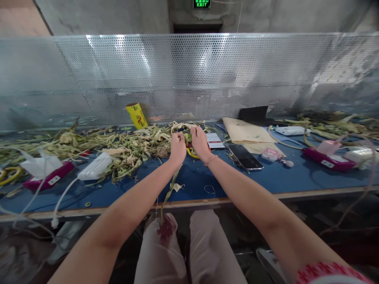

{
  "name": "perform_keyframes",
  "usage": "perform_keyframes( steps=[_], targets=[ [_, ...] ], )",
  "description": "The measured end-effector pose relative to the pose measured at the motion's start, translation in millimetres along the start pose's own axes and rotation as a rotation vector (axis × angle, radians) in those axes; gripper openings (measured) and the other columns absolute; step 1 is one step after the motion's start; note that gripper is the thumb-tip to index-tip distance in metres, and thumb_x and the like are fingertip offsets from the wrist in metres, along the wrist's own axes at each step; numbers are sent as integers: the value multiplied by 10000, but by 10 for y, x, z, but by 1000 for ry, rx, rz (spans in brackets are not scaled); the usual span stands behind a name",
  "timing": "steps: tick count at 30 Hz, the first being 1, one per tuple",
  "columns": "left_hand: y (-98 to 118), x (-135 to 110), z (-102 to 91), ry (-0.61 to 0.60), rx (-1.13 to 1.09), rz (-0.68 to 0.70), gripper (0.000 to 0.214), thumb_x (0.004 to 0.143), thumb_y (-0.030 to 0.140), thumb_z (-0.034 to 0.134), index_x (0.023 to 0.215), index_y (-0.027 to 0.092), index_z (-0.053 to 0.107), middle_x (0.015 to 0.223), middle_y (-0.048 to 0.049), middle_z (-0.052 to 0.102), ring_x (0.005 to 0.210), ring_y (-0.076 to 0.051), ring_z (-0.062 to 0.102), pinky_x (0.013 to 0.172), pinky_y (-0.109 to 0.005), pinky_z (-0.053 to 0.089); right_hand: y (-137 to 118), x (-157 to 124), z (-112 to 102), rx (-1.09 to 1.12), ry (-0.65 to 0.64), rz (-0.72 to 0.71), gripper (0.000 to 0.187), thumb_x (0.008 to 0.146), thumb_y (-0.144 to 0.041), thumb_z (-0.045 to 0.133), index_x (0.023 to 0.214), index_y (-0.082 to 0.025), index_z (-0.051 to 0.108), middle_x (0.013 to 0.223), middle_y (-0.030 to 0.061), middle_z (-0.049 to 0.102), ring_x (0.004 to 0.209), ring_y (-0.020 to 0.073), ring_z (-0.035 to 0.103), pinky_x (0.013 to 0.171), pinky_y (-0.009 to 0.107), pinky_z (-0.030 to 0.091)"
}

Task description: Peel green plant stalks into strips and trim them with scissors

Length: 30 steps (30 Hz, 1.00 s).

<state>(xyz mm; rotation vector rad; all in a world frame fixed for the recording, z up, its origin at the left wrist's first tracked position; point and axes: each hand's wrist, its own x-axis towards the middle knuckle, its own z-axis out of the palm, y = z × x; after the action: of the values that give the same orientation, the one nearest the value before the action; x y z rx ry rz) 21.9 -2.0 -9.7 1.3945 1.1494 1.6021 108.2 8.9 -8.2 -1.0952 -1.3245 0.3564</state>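
My left hand (177, 148) and my right hand (199, 142) are stretched out side by side over the blue worktable (266, 177). Both are closed on a bunch of green plant stems (187, 137) held between them. A long stem with a dried leaf (171, 189) hangs down from my left hand over the table's front edge to my lap. A yellow ring-shaped thing (192, 153) lies just under my right hand; I cannot make out what it is. A thin bracelet sits on my right wrist.
A heap of dried stems and leaves (118, 144) covers the table's left back. A phone (245, 156), brown paper (244, 132), a white card (214, 140), pink devices (321, 156) and white chargers (94, 167) with cables lie around. A perforated metal screen (189, 75) closes the back.
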Motion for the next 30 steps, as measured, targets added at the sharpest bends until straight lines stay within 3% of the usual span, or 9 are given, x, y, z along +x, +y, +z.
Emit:
perform_keyframes(
  steps=[12,20,25,30],
  targets=[
    [99,28,-13,-110,-264,-194,111,830,160,375,725,188,352,603,52,403,461,-56,448,562,-254,470,-28,50,-45,-125,-33,-4,214,833,-285,392,638,-223,328,610,-9,436,592,138,405,605,276,311],
    [76,-3,-17,-139,-298,-84,130,773,260,517,721,155,462,635,40,457,526,-57,463,588,-242,473,41,22,-41,-142,14,-126,167,849,-324,342,721,-219,364,651,8,495,611,154,466,612,290,356],
    [96,-18,-35,-137,-268,-81,137,744,256,542,682,143,497,620,30,496,478,-56,459,560,-247,467,30,29,-51,-162,22,-118,150,842,-297,347,721,-217,384,670,28,520,645,173,494,637,302,355],
    [81,-33,-87,-54,52,221,210,718,351,575,662,156,519,666,-7,521,569,-98,513,556,-238,455,-22,15,-58,-148,45,-103,193,843,-312,331,685,-215,386,633,14,495,626,159,483,636,287,350]
  ],
)
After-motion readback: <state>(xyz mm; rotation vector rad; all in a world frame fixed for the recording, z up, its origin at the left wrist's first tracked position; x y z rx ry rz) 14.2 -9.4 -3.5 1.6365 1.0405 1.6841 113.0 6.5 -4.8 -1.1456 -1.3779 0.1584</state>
